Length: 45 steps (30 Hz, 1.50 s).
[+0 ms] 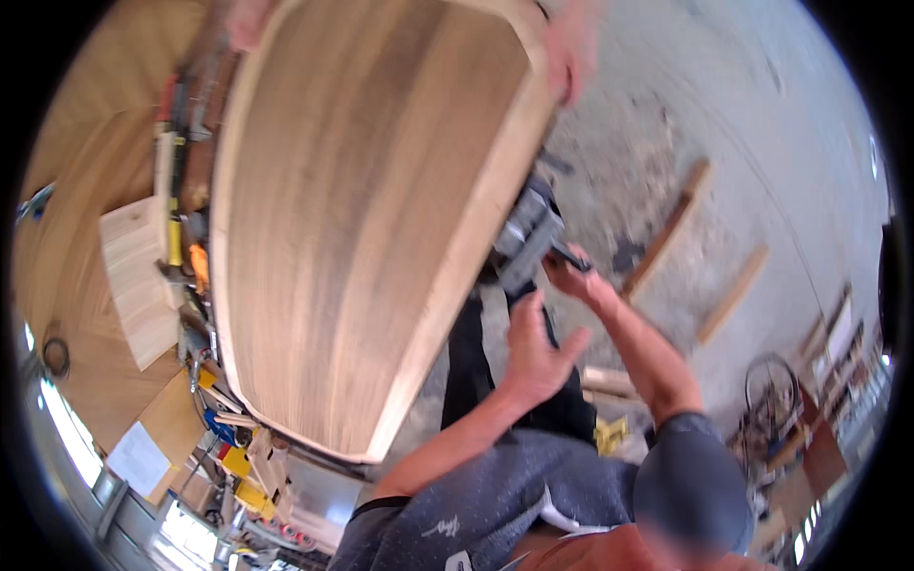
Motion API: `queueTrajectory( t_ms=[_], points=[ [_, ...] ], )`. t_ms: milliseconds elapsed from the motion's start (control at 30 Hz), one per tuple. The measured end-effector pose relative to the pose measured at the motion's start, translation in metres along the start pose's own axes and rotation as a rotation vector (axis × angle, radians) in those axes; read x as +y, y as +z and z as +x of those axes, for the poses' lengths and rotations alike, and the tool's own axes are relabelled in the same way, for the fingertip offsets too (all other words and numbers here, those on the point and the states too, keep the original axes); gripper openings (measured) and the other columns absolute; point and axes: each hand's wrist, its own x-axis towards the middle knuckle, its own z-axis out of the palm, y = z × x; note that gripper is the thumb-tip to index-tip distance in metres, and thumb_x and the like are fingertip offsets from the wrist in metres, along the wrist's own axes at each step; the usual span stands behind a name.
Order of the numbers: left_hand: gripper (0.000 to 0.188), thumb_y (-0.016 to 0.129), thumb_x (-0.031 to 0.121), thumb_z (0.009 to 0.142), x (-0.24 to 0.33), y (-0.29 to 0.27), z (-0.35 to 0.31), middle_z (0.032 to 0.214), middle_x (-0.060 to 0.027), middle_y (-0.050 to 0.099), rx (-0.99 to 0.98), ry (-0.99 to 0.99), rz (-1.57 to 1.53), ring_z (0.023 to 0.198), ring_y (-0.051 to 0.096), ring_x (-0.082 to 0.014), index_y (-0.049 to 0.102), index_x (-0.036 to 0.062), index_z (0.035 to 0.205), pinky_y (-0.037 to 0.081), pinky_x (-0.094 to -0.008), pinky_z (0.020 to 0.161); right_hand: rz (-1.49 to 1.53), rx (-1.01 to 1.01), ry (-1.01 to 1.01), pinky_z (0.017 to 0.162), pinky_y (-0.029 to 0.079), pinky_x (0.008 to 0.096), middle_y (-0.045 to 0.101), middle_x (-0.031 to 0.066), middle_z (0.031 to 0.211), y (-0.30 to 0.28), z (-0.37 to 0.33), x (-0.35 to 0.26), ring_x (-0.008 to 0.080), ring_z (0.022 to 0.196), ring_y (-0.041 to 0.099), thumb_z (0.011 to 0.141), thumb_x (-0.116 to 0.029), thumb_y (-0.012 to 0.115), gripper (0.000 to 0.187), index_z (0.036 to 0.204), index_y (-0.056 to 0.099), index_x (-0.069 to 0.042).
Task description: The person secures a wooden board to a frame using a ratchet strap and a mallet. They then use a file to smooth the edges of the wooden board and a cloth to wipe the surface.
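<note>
A large rounded wooden panel (362, 219) with a pale edge band fills the middle of the view. My left hand (249, 21) grips its far left edge, blurred at the top of the picture. My right hand (571, 52) holds the far right edge, also blurred. Below the panel a co-worker in a grey shirt and cap (690, 490) bends over. One of that person's hands (574, 276) holds a grey power tool (526, 238) against the panel's right edge; the other hand (535, 357) hovers open just beneath.
A wooden workbench (95, 171) at left carries a pale board (138, 285), clamps, hand tools and yellow items. The dusty concrete floor (762, 143) at right holds loose wooden strips (666, 233). A bicycle wheel (771, 385) stands at lower right.
</note>
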Motion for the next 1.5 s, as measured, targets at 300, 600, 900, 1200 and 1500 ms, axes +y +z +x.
queueTrajectory(
  t_ms=[300,600,900,1200,1500],
  points=[
    [0.046,0.051,0.040,0.108,0.013,0.037,0.100,0.086,-0.0163,0.061,-0.010,-0.211,-0.400,0.080,0.058,-0.0285,0.057,-0.0044,0.099,0.047,-0.0431,0.078,0.632,0.044,-0.051,0.087,0.053,0.0476,0.071,0.0180,0.103,0.018,-0.049,-0.026,0.0367,0.096,0.068,0.097,-0.023,0.062,0.028,0.115,0.066,-0.002],
    [0.045,0.056,0.032,0.106,0.012,0.057,0.113,0.069,-0.0135,0.059,0.111,-0.212,-0.434,0.067,0.061,-0.0261,0.057,-0.0068,0.084,0.046,-0.0433,0.066,-0.378,-0.159,0.238,0.075,0.057,0.0511,0.072,0.0232,0.085,-0.231,-0.028,-0.134,0.0407,0.084,0.072,0.086,-0.015,0.062,0.018,0.095,0.075,-0.005],
    [0.034,0.056,0.025,0.106,-0.015,0.065,0.096,0.077,-0.0044,0.058,0.176,-0.179,-0.279,0.074,0.056,-0.0156,0.067,-0.0062,0.104,0.046,-0.0359,0.069,0.200,-0.307,0.018,0.088,0.056,0.0458,0.075,0.0206,0.106,-0.027,0.042,0.052,0.0382,0.104,0.071,0.086,-0.019,0.066,0.026,0.108,0.076,-0.010],
    [0.044,0.050,0.030,0.108,0.011,0.048,0.110,0.115,-0.0216,0.071,0.024,-0.198,-0.263,0.111,0.065,-0.0289,0.068,-0.0085,0.117,0.049,-0.0385,0.098,0.361,-0.340,0.049,0.094,0.052,0.0463,0.074,0.0234,0.109,-0.060,-0.075,-0.061,0.0392,0.108,0.068,0.092,-0.025,0.063,0.029,0.109,0.074,-0.005],
    [0.057,0.053,0.045,0.102,-0.012,0.073,0.119,0.089,-0.0322,0.070,0.161,-0.232,-0.314,0.095,0.069,-0.0483,0.063,-0.0086,0.085,0.051,-0.0535,0.085,-0.146,-0.375,0.309,0.074,0.057,0.0488,0.073,0.0215,0.084,-0.238,-0.031,-0.138,0.0393,0.082,0.073,0.085,-0.018,0.063,0.021,0.096,0.076,-0.006]
  ],
)
